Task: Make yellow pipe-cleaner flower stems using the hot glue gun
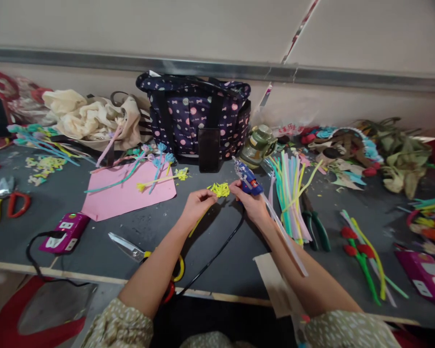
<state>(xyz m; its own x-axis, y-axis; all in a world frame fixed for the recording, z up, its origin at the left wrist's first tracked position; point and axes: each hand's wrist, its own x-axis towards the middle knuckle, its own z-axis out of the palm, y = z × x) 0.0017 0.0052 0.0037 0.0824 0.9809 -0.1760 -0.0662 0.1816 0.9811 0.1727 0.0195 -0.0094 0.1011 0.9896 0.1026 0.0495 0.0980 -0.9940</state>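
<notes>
My right hand (253, 203) grips a blue glue gun (248, 179), its nozzle pointing away from me. A long translucent glue stick (282, 232) sticks out of its back, over my forearm. My left hand (199, 202) is closed in a pinch on a yellow pipe cleaner (198, 225), whose lower end shows beneath the fingers. Between the two hands lies a small heap of yellow cut pieces (220, 189), close to both sets of fingertips. Whether the fingers touch the heap is unclear. A black cord (217, 253) runs from the gun toward the table's front edge.
Scissors (128, 247) lie under my left forearm. Pink paper (105, 203) holds pipe-cleaner flowers. A dark patterned bag (192, 111), a phone (209, 150) and a green jar (259, 144) stand behind. Bundled pipe cleaners (292, 198) and pliers (317, 224) are at right, a purple power strip (67, 233) at left.
</notes>
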